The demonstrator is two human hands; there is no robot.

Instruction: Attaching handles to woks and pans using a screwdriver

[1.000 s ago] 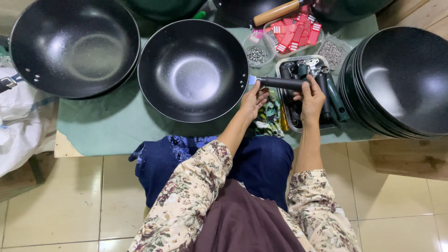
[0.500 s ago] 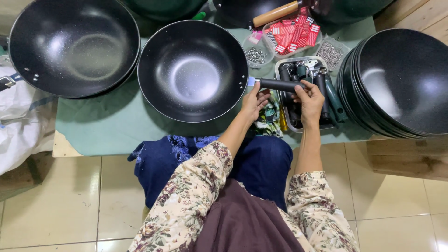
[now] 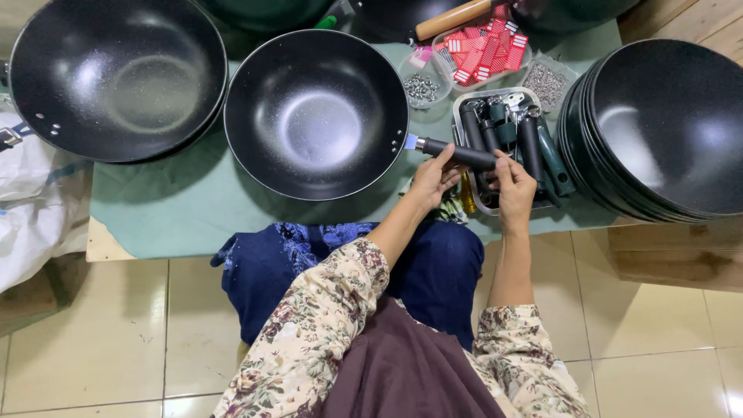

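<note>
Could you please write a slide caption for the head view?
Both hands, left hand and right hand, hold a black handle against a black wok.

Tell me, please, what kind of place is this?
Probably a small workshop where pans are put together: a stack of black pans, a tray of loose handles, and both hands holding a black handle at one pan.

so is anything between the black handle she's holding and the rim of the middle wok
Nothing visible. Both hands, left and right, grip the black handle, and its metal tip sits right at the middle wok rim with no object between.
</note>
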